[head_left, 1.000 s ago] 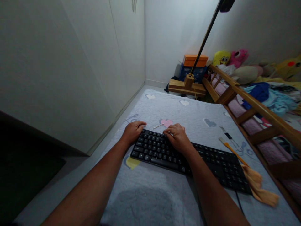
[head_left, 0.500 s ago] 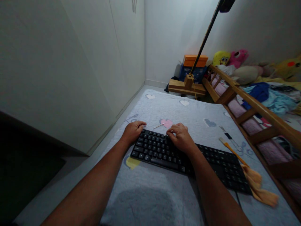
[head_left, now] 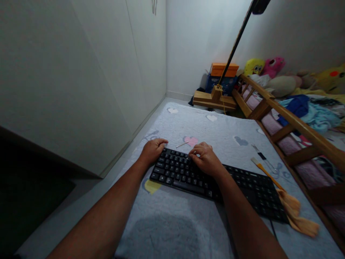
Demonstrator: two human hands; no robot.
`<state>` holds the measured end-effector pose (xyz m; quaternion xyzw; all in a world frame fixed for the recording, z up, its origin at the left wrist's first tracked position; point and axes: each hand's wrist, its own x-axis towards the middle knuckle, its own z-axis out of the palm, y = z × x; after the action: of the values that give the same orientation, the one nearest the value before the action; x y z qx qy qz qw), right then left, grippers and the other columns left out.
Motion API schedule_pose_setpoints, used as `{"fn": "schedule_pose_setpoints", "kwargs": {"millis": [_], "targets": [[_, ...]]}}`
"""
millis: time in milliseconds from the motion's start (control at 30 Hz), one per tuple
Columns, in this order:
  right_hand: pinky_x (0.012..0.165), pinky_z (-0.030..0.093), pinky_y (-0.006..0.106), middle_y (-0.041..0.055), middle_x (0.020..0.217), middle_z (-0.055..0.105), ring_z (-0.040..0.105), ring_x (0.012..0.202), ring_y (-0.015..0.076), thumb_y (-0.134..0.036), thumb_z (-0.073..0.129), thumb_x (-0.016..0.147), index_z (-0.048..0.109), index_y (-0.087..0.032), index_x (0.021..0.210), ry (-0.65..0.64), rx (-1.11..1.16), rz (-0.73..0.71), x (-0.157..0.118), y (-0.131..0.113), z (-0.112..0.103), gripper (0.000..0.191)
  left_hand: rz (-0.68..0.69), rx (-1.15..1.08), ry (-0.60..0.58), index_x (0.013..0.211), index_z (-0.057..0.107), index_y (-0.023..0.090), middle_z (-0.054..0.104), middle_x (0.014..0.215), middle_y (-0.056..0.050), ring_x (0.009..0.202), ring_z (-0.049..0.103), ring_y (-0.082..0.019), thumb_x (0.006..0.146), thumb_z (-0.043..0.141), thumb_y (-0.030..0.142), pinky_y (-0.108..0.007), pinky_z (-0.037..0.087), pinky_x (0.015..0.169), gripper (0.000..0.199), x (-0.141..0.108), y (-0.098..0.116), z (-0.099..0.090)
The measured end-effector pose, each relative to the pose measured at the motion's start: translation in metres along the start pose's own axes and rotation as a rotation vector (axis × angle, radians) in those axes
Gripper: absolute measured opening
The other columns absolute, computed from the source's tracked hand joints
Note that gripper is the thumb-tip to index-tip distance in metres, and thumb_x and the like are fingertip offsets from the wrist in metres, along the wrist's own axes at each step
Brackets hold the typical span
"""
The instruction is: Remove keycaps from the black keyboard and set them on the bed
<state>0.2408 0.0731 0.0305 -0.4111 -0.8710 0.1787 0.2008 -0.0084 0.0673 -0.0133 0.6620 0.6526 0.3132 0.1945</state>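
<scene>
A black keyboard (head_left: 185, 177) lies at a slant on the pale cloth. My left hand (head_left: 152, 151) is closed around its far left corner, with the thumb along the edge. Over the upper rows of keys, my right hand (head_left: 203, 156) pinches a thin white cotton swab (head_left: 188, 157), mostly hidden by the fingers, its tip close to the keys. My right wrist and forearm cover part of the keyboard's middle. Another cotton swab (head_left: 182, 144) rests on the cloth just beyond the keyboard, between my hands.
Right of the keyboard lie a brush with a yellow handle (head_left: 265, 172), a slim tool with a black band (head_left: 262, 156) and an orange cloth (head_left: 295, 212). A wooden bed rail (head_left: 299, 115) borders the right side. A white cabinet (head_left: 107, 79) stands left.
My right hand has shifted slightly left and toward me over the upper keys, still pinching the swab. My left hand and the keyboard have stayed put.
</scene>
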Motion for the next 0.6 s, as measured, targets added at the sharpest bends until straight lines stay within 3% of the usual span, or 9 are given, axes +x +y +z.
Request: {"fn": "schedule_pose_setpoints", "kwargs": {"millis": [600], "targets": [[0.087, 0.032, 0.038, 0.0034, 0.083, 0.071, 0.053, 0.089, 0.0201, -0.018, 0.06, 0.086, 0.072, -0.021, 0.08, 0.043, -0.017, -0.012, 0.0016, -0.0071, 0.0069, 0.014, -0.001, 0.011, -0.006, 0.104, 0.073, 0.02, 0.073, 0.111, -0.005, 0.105, 0.065, -0.021, 0.083, 0.042, 0.029, -0.035, 0.045, 0.099, 0.038, -0.0002, -0.0008, 0.0003]]}}
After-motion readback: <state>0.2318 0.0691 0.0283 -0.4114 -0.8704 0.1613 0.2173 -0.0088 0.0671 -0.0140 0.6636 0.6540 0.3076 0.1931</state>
